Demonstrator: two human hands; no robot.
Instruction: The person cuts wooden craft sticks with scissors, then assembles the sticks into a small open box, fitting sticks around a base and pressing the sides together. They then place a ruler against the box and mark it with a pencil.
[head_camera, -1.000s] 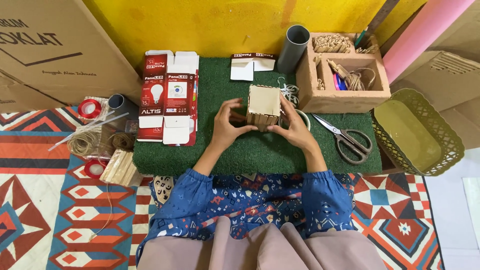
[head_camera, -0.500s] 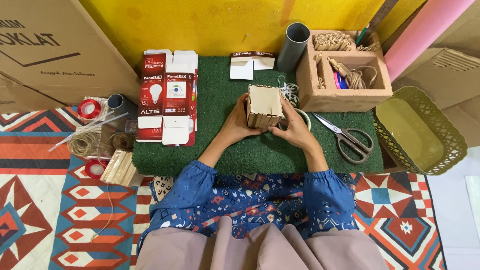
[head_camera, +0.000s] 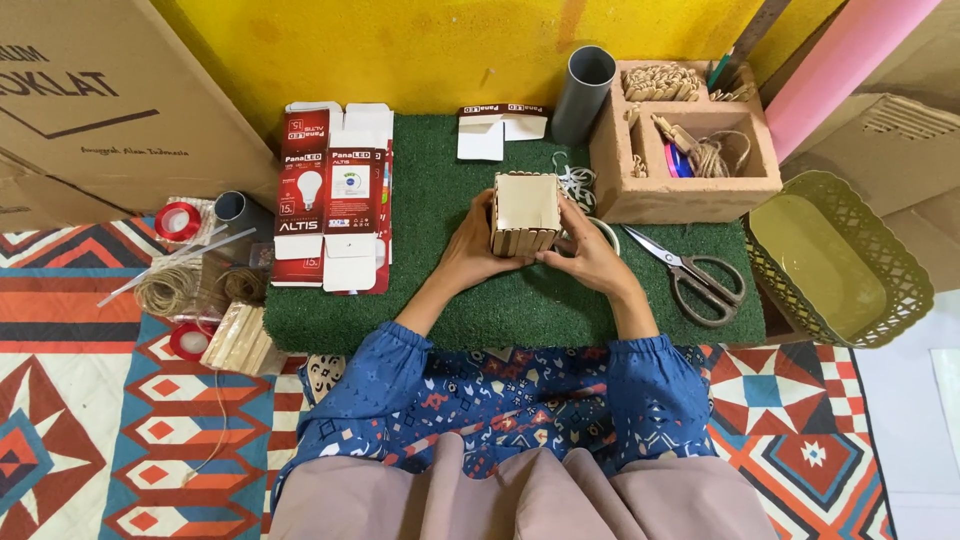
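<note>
1. Flattened red-and-white bulb carton (head_camera: 333, 205), lying on the green mat's left edge.
2. Small white-and-dark flattened carton (head_camera: 503, 127), at the mat's top edge.
3. Large brown cardboard box (head_camera: 95, 100), upper left.

Item: small open-topped box of pale wooden sticks (head_camera: 526, 212), held between left hand (head_camera: 472, 250) and right hand (head_camera: 590, 255) over a green turf mat (head_camera: 440, 300).

On the mat:
- Flattened red-and-white bulb carton (head_camera: 335, 210), left.
- Scissors (head_camera: 695, 278), right.
- Grey tube (head_camera: 583, 95), upright at the back.
- Compartmented brown box (head_camera: 690, 140) holding twine and small pieces.

Off the mat:
- Olive plastic basket (head_camera: 840, 260), right.
- Twine coils (head_camera: 168, 288), red tape rolls (head_camera: 178, 220) and a bundle of sticks (head_camera: 236, 340), left, on a patterned rug (head_camera: 70, 440).
</note>
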